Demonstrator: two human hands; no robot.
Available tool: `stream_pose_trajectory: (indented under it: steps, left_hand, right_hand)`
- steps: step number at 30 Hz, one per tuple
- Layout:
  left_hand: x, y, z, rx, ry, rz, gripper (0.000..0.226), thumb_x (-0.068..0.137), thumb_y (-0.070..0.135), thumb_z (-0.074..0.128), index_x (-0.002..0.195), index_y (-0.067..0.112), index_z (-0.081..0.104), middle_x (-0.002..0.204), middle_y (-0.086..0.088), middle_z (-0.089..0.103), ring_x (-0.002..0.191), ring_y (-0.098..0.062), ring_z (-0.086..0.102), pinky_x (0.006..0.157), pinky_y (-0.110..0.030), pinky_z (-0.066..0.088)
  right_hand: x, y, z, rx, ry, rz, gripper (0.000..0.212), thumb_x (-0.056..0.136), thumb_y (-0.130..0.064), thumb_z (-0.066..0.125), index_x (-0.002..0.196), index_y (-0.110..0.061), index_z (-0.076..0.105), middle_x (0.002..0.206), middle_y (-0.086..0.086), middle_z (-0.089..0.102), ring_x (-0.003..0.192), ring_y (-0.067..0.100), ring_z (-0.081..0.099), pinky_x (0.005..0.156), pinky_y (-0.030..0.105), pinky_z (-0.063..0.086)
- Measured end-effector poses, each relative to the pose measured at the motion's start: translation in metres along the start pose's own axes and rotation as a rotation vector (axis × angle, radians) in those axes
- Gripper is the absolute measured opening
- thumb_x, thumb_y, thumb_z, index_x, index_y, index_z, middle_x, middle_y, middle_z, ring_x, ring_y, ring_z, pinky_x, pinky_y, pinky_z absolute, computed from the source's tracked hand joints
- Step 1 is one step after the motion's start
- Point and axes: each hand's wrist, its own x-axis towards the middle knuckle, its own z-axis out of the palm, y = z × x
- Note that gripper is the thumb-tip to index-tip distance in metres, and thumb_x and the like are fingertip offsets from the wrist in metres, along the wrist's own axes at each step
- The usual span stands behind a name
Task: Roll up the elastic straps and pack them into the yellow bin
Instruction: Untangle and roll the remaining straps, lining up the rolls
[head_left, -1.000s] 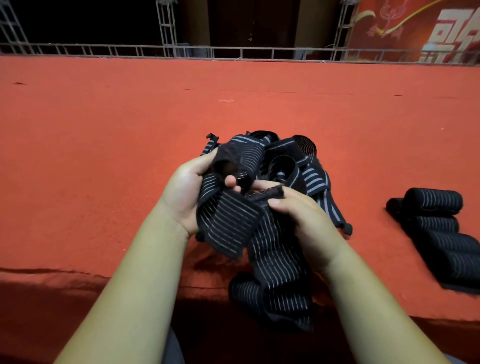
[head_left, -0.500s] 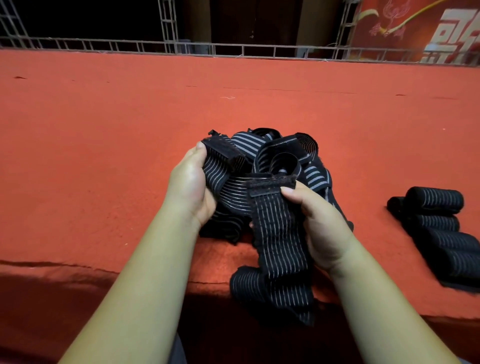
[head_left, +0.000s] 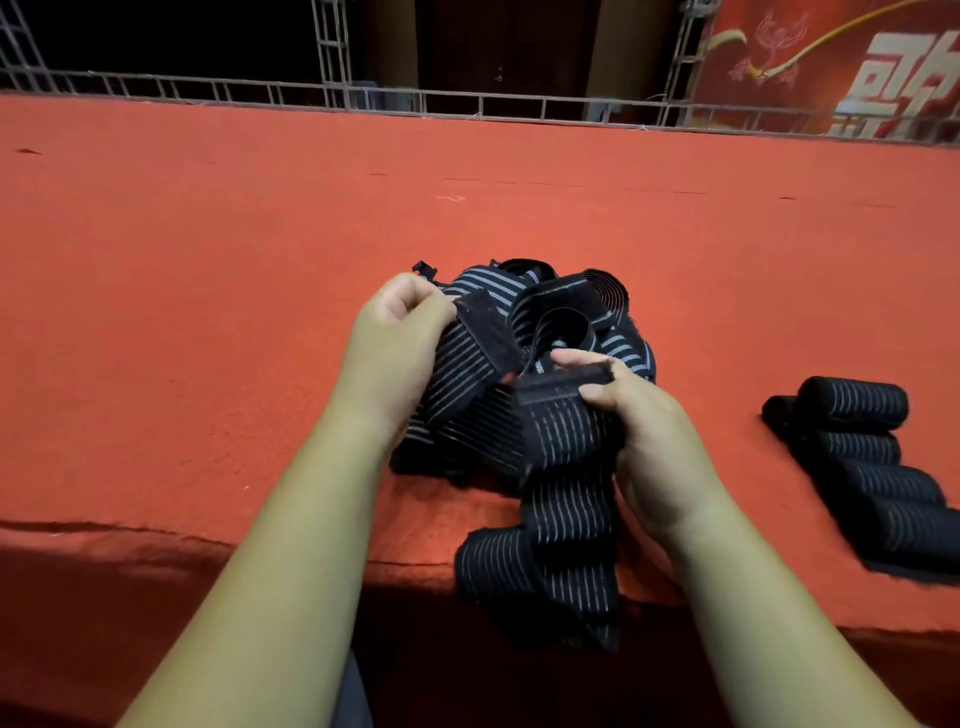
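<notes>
A tangled pile of black elastic straps (head_left: 566, 312) with grey stripes lies on the red carpeted surface (head_left: 208, 312) near its front edge. My left hand (head_left: 400, 338) pinches one strap's velcro end (head_left: 488, 338) at the pile's left side. My right hand (head_left: 644, 441) grips the top end of another strap (head_left: 566, 499), which hangs down over the front edge in folds. Several rolled-up straps (head_left: 862, 457) lie in a row at the right. No yellow bin is in view.
The red surface's front edge (head_left: 156, 535) runs across just in front of me, with a dark drop below. A metal truss railing (head_left: 467, 104) and a red banner (head_left: 831, 62) stand far behind.
My left hand has shifted its grip to a strap's velcro end and pulled it up and left. My right hand has curled tighter over the hanging strap's top end.
</notes>
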Motion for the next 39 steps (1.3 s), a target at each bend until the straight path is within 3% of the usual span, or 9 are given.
stream_pose_trajectory:
  steps: [6, 11, 14, 20, 24, 27, 30, 35, 39]
  left_hand:
    - [-0.013, 0.003, 0.01, -0.067, -0.276, -0.049, 0.01, 0.098, -0.003, 0.054, 0.091, 0.003, 0.053, 0.123, -0.007, 0.081, 0.12, -0.045, 0.072, 0.099, -0.059, 0.057]
    - [-0.02, 0.005, 0.011, -0.076, -0.474, -0.093, 0.019, 0.1, -0.007, 0.057, 0.087, 0.007, 0.058, 0.121, -0.013, 0.08, 0.108, -0.028, 0.077, 0.085, -0.037, 0.059]
    - [-0.023, 0.007, 0.009, -0.055, -0.583, -0.138, 0.02, 0.101, -0.011, 0.053, 0.089, 0.003, 0.058, 0.121, -0.014, 0.08, 0.108, -0.027, 0.078, 0.086, -0.034, 0.06]
    - [-0.024, 0.014, -0.001, 0.012, -0.724, -0.273, 0.018, 0.106, 0.0, 0.059, 0.103, 0.002, 0.076, 0.112, -0.015, 0.082, 0.108, -0.021, 0.078, 0.097, -0.028, 0.062]
    - [-0.01, 0.004, -0.016, 0.21, -0.488, -0.215, 0.013, 0.103, 0.001, 0.061, 0.103, 0.01, 0.072, 0.102, -0.009, 0.081, 0.087, -0.02, 0.075, 0.087, -0.038, 0.06]
    - [0.001, -0.01, -0.025, 0.549, -0.404, -0.001, 0.055, 0.092, 0.004, 0.077, 0.136, 0.032, 0.06, 0.121, 0.007, 0.066, 0.089, -0.009, 0.063, 0.086, -0.032, 0.055]
    - [0.0, -0.019, -0.025, 0.824, -0.526, 0.095, 0.086, 0.086, 0.014, 0.085, 0.151, 0.055, 0.048, 0.134, 0.018, 0.051, 0.102, 0.002, 0.054, 0.088, -0.017, 0.044]
    - [0.002, -0.032, -0.025, 0.879, -0.406, 0.088, 0.04, 0.083, 0.03, 0.092, 0.113, 0.038, 0.067, 0.114, 0.013, 0.063, 0.102, -0.005, 0.061, 0.088, -0.031, 0.047]
    - [0.004, -0.038, -0.028, 0.891, -0.299, -0.013, 0.033, 0.081, 0.034, 0.094, 0.09, 0.029, 0.062, 0.093, 0.009, 0.071, 0.086, -0.008, 0.067, 0.069, -0.027, 0.048]
  right_hand:
    - [-0.005, -0.002, 0.009, 0.225, -0.084, 0.142, 0.033, 0.113, -0.025, 0.051, 0.138, -0.015, 0.071, 0.134, 0.015, 0.075, 0.126, 0.032, 0.072, 0.102, 0.048, 0.059]
    - [-0.002, -0.006, 0.008, 0.386, -0.065, 0.189, 0.041, 0.112, -0.03, 0.05, 0.146, -0.011, 0.064, 0.137, 0.016, 0.074, 0.122, 0.027, 0.074, 0.094, 0.045, 0.064]
    - [-0.002, -0.005, 0.007, 0.514, -0.082, 0.243, 0.06, 0.107, -0.04, 0.051, 0.152, 0.0, 0.056, 0.147, 0.026, 0.065, 0.137, 0.038, 0.064, 0.111, 0.056, 0.056]
    - [0.001, 0.009, 0.009, 0.557, -0.048, 0.318, 0.055, 0.106, -0.031, 0.058, 0.152, -0.002, 0.056, 0.145, 0.03, 0.064, 0.132, 0.044, 0.066, 0.097, 0.053, 0.062]
    - [0.001, 0.002, 0.011, 0.529, -0.132, 0.357, 0.044, 0.101, -0.023, 0.062, 0.13, 0.009, 0.07, 0.123, 0.03, 0.064, 0.11, 0.037, 0.064, 0.106, 0.045, 0.049]
    - [0.001, -0.004, 0.01, 0.568, -0.169, 0.371, 0.016, 0.086, -0.022, 0.067, 0.075, -0.014, 0.075, 0.071, 0.0, 0.051, 0.061, 0.009, 0.039, 0.07, 0.027, 0.023]
    - [-0.001, -0.005, 0.01, 0.4, -0.129, 0.347, 0.025, 0.085, -0.025, 0.062, 0.068, -0.015, 0.078, 0.065, 0.004, 0.061, 0.055, 0.016, 0.048, 0.055, 0.027, 0.036]
    - [-0.006, -0.012, 0.013, 0.229, -0.148, 0.398, 0.034, 0.101, -0.023, 0.056, 0.081, -0.01, 0.081, 0.07, 0.009, 0.064, 0.051, 0.018, 0.055, 0.046, 0.022, 0.045]
    - [-0.007, -0.009, 0.013, 0.133, -0.167, 0.419, 0.045, 0.103, -0.026, 0.054, 0.067, -0.015, 0.079, 0.061, 0.004, 0.063, 0.047, 0.016, 0.054, 0.047, 0.024, 0.044]
